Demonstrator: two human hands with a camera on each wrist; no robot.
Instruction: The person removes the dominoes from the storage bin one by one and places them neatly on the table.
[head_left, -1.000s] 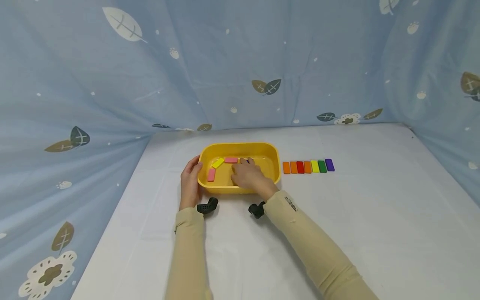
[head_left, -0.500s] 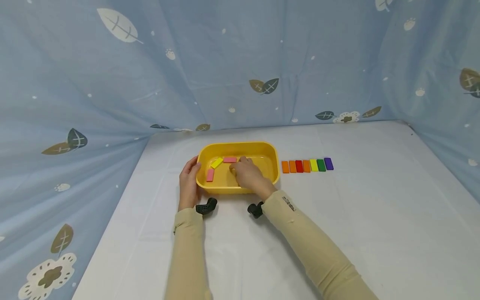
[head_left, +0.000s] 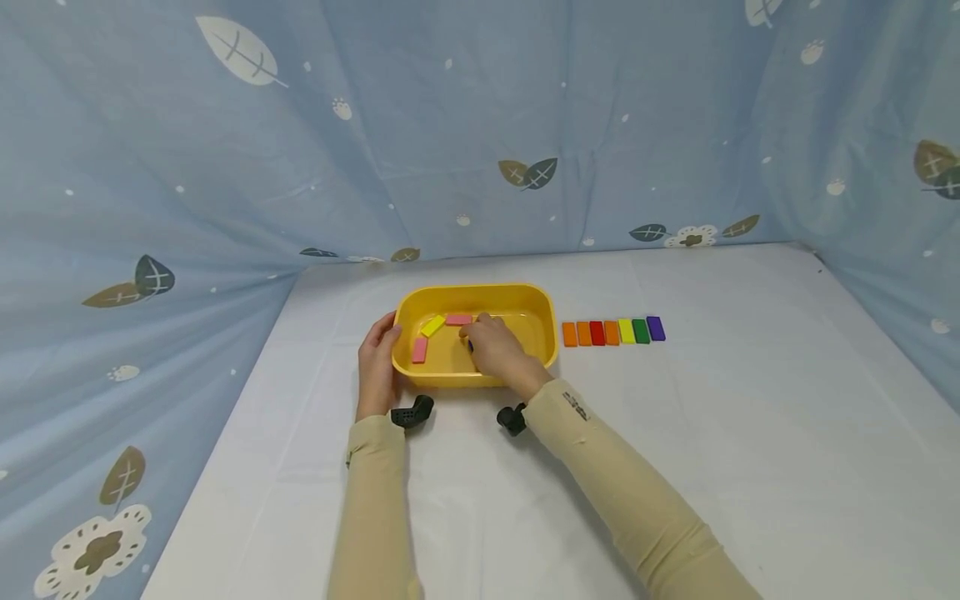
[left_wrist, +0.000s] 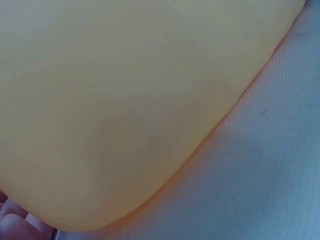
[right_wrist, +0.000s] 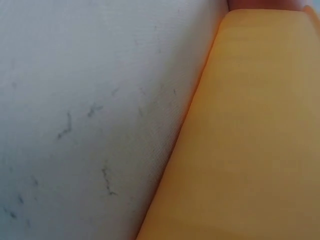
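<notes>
A yellow plastic bin (head_left: pixel 475 380) stands on the white-covered table. My left hand (head_left: pixel 377 364) grips its left end, thumb at the rim; some of that hand's fingers (left_wrist: pixel 19 227) show beside the bin's corner in the left wrist view. Inside the bin, my right hand (head_left: pixel 497 347) has bent fingers and pinches a dark blue tile (head_left: pixel 471 345), of which only a sliver shows. Left of that hand lie a yellow tile (head_left: pixel 432 326), a pink tile (head_left: pixel 459 320) and a second pink tile (head_left: pixel 420 350). Whatever lies under the palm is hidden.
Right of the bin runs a row of several flat tiles, from an orange tile (head_left: pixel 570 334) past a red tile (head_left: pixel 597 333) to a purple tile (head_left: pixel 656 328). A blue leaf-patterned curtain (head_left: pixel 480 125) rises behind the table. Black wrist cameras (head_left: pixel 412 412) sit near the bin's front.
The dark blue tile, earlier by my right fingertips, now shows at the left side of that hand, near the thumb. The left hand keeps its place on the bin.
</notes>
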